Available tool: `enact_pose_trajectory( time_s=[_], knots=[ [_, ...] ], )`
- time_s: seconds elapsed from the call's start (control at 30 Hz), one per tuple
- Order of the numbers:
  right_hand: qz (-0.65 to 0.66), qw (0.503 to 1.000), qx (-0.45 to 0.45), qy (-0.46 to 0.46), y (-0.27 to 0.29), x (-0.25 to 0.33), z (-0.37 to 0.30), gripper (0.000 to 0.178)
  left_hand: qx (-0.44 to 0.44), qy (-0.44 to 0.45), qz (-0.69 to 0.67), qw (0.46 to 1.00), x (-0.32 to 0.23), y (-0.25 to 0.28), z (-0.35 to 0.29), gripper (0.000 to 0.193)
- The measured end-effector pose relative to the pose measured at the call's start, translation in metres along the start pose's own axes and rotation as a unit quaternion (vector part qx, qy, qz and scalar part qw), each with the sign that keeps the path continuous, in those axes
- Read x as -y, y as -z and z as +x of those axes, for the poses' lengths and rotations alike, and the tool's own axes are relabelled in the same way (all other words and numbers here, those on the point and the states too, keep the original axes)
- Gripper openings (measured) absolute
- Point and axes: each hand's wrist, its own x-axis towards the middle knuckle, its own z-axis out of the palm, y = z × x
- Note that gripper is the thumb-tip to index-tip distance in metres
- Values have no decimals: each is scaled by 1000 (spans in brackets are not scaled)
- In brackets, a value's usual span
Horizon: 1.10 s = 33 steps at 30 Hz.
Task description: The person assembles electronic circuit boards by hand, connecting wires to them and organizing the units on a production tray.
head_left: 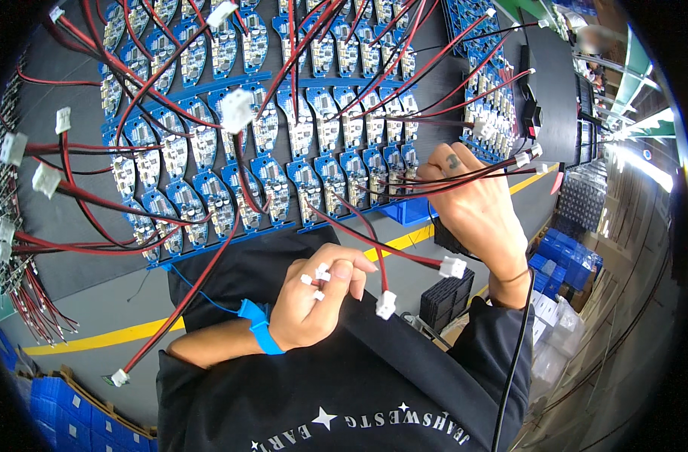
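Gripping white pieces [322, 276], the left hand [306, 305] is curling by the table's [80, 104] near edge, the right hand's [473, 203] grip unclear.

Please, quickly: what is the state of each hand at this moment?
Left hand: loosely curled, holding small white pieces.
Right hand: curled; fingertips hidden, so whether it grips anything cannot be told.

Wide fisheye from the head, close above left hand [310, 297] and right hand [475, 200].
The camera (left of a worn pair) faces down over the table [80, 264] and the person's torso [283, 392], straight edges bowing outward.
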Motion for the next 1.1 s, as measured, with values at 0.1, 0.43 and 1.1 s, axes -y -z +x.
enact_pose_trajectory(
  time_s=[0.1,0.43,1.1],
  knots=[
    [-18,1000,10,17,7,4,5,16,0,5,10,1000,1,0,0,21],
    [-10,996,88,-20,9,14,14,18,16,13,-4,1000,1,3,1,20],
    [611,722,-322,53,-18,105,-33,66,-56,-440,267,856,-10,-13,18,41]
  ],
)
